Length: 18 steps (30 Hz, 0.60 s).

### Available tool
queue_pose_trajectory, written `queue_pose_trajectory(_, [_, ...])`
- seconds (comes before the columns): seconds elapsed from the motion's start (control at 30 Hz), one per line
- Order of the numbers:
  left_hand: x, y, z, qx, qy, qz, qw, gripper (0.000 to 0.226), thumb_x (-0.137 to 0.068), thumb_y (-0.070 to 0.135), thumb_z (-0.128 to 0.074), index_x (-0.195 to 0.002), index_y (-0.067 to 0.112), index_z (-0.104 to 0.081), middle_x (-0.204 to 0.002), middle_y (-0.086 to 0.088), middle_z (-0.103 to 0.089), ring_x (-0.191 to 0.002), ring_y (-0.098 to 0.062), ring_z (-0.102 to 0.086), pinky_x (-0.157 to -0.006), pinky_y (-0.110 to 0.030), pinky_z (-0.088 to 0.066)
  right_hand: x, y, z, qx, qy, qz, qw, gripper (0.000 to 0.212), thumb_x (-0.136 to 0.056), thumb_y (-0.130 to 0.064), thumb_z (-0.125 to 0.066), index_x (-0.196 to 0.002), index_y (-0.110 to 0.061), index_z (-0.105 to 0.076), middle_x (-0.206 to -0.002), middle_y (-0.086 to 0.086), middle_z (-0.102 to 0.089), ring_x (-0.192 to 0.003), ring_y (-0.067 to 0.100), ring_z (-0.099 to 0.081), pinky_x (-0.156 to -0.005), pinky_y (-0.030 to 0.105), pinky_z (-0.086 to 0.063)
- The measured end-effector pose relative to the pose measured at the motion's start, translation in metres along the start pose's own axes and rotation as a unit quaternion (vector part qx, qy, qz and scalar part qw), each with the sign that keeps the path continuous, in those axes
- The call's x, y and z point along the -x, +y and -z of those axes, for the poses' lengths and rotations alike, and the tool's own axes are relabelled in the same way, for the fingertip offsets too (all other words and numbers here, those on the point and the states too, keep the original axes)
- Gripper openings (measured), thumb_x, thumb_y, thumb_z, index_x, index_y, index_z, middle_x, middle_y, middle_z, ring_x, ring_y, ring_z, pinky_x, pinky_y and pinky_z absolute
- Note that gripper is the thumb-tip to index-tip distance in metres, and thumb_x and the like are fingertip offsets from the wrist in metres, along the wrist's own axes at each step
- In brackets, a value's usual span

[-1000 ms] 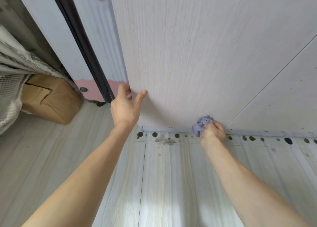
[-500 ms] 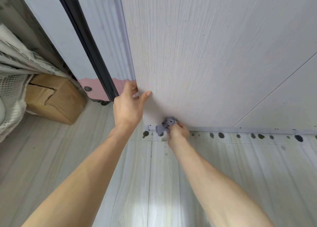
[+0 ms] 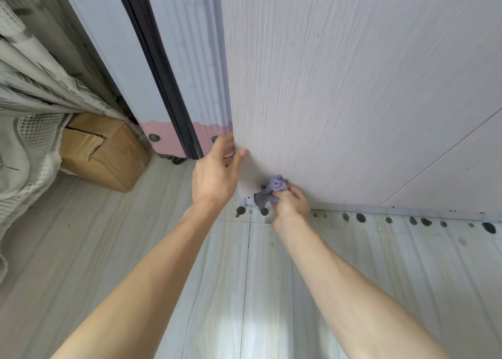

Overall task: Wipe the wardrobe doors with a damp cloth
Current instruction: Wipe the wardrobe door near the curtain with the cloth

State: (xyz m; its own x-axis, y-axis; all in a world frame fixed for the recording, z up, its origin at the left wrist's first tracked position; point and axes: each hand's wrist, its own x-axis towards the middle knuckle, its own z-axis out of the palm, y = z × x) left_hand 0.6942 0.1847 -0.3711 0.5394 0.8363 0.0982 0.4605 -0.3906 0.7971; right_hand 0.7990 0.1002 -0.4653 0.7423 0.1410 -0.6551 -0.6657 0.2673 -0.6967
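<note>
Presently the cloth (image 3: 271, 191), a small lilac wad, is being pressed against the lower left corner of the wardrobe door (image 3: 339, 87), just above the bottom rail (image 3: 407, 210); it is being clamped in the right hand (image 3: 290, 205), whose fingers are curled tightly round the bunch, with a loose tail of fabric hanging toward the floor (image 3: 244, 290).

The door's left edge is being gripped by the left hand (image 3: 214, 176); the fingers are being hooked behind the edge while the thumb is being laid on the front face, apart from them; the panel is judged as being steadied for the stroke.

Progress: the lowest strip of this door is being worked, which is being read as a late pass on this panel; no wet sheen or streaking is being shown on the wood-grain face above, so how much of it is already wiped cannot be told. The adjoining door (image 3: 461, 168), to the right across a thin seam, is being left untouched at this moment; at least that panel is being counted as possibly outstanding.

Dark spots (image 3: 361, 217) are being noted along the floor beside the rail; they are being treated as outside the task. A cardboard box (image 3: 103, 155) is being noted well to the left, below a curtain (image 3: 32, 108).
</note>
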Motion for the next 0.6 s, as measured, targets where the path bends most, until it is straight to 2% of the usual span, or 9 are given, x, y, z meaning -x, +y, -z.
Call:
queue_pose_trajectory(0.07, [0.010, -0.032, 0.000, -0.044, -0.038, 0.008, 0.998, 0.035, -0.104, 0.038, -0.048, -0.139, 0.036, -0.051, -0.132, 0.005, -0.064, -0.119, -0.015, -0.061, -0.084, -0.029, -0.046, 0.013, 0.013, -0.017, 0.013, -0.037, -0.008, 0.999, 0.031, -0.076, 0.011, -0.073, -0.072, -0.020, -0.069, -0.059, -0.003, -0.069, -0.054, 0.012, -0.064, -0.051, 0.023, -0.051])
queue_pose_trajectory(0.17, [0.035, -0.095, -0.001, -0.113, -0.117, 0.135, 0.977, 0.046, -0.105, 0.029, -0.046, -0.151, 0.028, -0.040, -0.149, -0.010, -0.048, -0.134, -0.029, -0.047, -0.100, -0.040, -0.043, 0.013, 0.015, -0.015, 0.036, -0.021, 0.009, 0.999, 0.032, -0.079, 0.011, -0.067, -0.076, -0.021, -0.069, -0.076, 0.001, -0.073, -0.066, 0.016, -0.067, -0.062, 0.028, -0.055])
queue_pose_trajectory(0.27, [0.057, -0.144, -0.003, -0.206, -0.210, 0.192, 0.936, 0.058, -0.103, 0.030, -0.048, -0.157, 0.025, -0.027, -0.162, -0.009, -0.029, -0.147, -0.031, -0.029, -0.115, -0.045, -0.034, -0.010, 0.000, 0.005, 0.031, 0.026, 0.049, 0.998, 0.032, -0.073, 0.011, -0.068, -0.082, -0.020, -0.070, -0.091, 0.010, -0.075, -0.074, 0.024, -0.069, -0.069, 0.034, -0.059])
queue_pose_trajectory(0.37, [0.072, -0.168, -0.010, -0.270, -0.279, 0.203, 0.899, 0.068, -0.104, 0.040, -0.046, -0.161, 0.030, -0.011, -0.169, -0.006, -0.006, -0.155, -0.032, -0.005, -0.122, -0.053, -0.019, -0.032, -0.019, 0.026, -0.001, 0.052, 0.097, 0.994, 0.032, -0.070, 0.017, -0.061, -0.090, -0.007, -0.069, -0.084, 0.014, -0.072, -0.072, 0.029, -0.065, -0.052, 0.027, -0.053])
queue_pose_trajectory(0.43, [0.083, -0.182, -0.015, -0.294, -0.327, 0.220, 0.871, 0.075, -0.102, 0.049, -0.047, -0.160, 0.037, -0.001, -0.169, -0.003, 0.007, -0.154, -0.036, 0.006, -0.120, -0.064, -0.013, -0.028, -0.021, 0.026, 0.034, 0.062, 0.152, 0.986, 0.030, -0.071, 0.016, -0.058, -0.087, -0.008, -0.068, -0.085, 0.011, -0.069, -0.076, 0.031, -0.067, -0.057, 0.030, -0.053])
queue_pose_trajectory(0.47, [0.089, -0.189, -0.018, -0.306, -0.347, 0.225, 0.858, 0.079, -0.099, 0.054, -0.050, -0.159, 0.040, 0.000, -0.168, -0.002, 0.007, -0.153, -0.039, 0.005, -0.116, -0.068, -0.016, -0.020, -0.019, 0.024, 0.089, 0.062, 0.211, 0.971, 0.028, -0.074, 0.012, -0.059, -0.083, -0.013, -0.068, -0.090, 0.004, -0.068, -0.079, 0.027, -0.069, -0.064, 0.030, -0.056])
queue_pose_trajectory(0.53, [0.101, -0.204, -0.024, -0.335, -0.372, 0.226, 0.835, 0.087, -0.091, 0.063, -0.056, -0.156, 0.045, 0.000, -0.165, 0.001, 0.009, -0.148, -0.043, -0.003, -0.109, -0.071, -0.024, 0.000, -0.009, 0.019, 0.227, 0.005, 0.351, 0.908, 0.028, -0.077, 0.003, -0.062, -0.083, -0.023, -0.071, -0.101, -0.018, -0.053, -0.080, 0.014, -0.068, -0.070, 0.025, -0.056])
queue_pose_trajectory(0.6, [0.109, -0.211, -0.028, -0.365, -0.373, 0.217, 0.825, 0.096, -0.087, 0.066, -0.060, -0.155, 0.045, 0.004, -0.162, 0.001, 0.014, -0.144, -0.045, -0.006, -0.106, -0.071, -0.028, 0.012, 0.000, 0.015, 0.296, -0.060, 0.433, 0.850, 0.039, -0.079, -0.003, -0.068, -0.090, -0.040, -0.074, -0.101, -0.023, -0.044, -0.082, 0.012, -0.065, -0.075, 0.030, -0.057])
